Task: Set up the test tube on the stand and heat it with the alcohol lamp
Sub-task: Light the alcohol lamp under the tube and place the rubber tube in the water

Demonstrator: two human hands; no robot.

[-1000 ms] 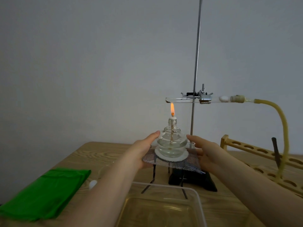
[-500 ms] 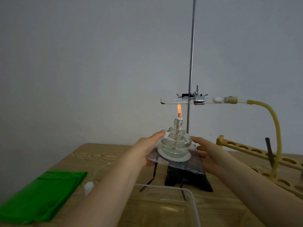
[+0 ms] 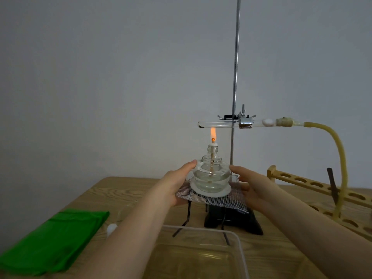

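Observation:
A glass test tube [image 3: 217,124] lies level in the clamp [image 3: 245,120] of the stand, whose rod [image 3: 235,77] rises from a black base [image 3: 251,222]. A lit alcohol lamp [image 3: 211,174] sits on a wire mesh [image 3: 227,200] over a tripod. Its flame [image 3: 213,133] reaches just under the tube near the closed left end. My left hand [image 3: 175,182] grips the mesh's left edge, fingertips against the lamp. My right hand [image 3: 251,184] holds the mesh's right edge.
A stopper [image 3: 283,122] joins the tube to a yellow hose [image 3: 340,154] that curves down into a wooden tube rack [image 3: 302,182] at the right. A green cloth [image 3: 54,240] lies front left, beside a small white cap [image 3: 111,228]. A clear plastic box [image 3: 201,254] stands nearest me.
The lamp on its mesh slid right under the tube, then back left toward the closed end. Both hands stayed on the mesh edges.

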